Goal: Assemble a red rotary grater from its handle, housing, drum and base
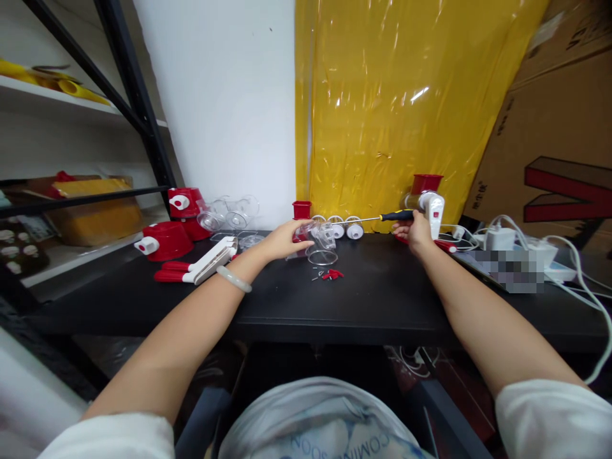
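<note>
My left hand (292,238) is closed around a clear plastic part (325,234) with a red piece at its left end. My right hand (415,232) grips a screwdriver (396,216) by its black and yellow handle. The thin shaft points left, and its tip reaches the clear part; whether it sits in a screw is too small to tell. Just below my left hand is a round clear rim (322,257). Small red pieces (333,275) and tiny metal bits (317,275) lie on the black table (306,306) in front.
Red housings (166,242), clear plastic cups (238,213) and white parts with red handles (205,264) are at left. Behind my hands stand white-ended cylinders (354,229) and a red cup (301,209). A white-and-red assembly (434,215), cables (578,268) and chargers (500,238) are at right.
</note>
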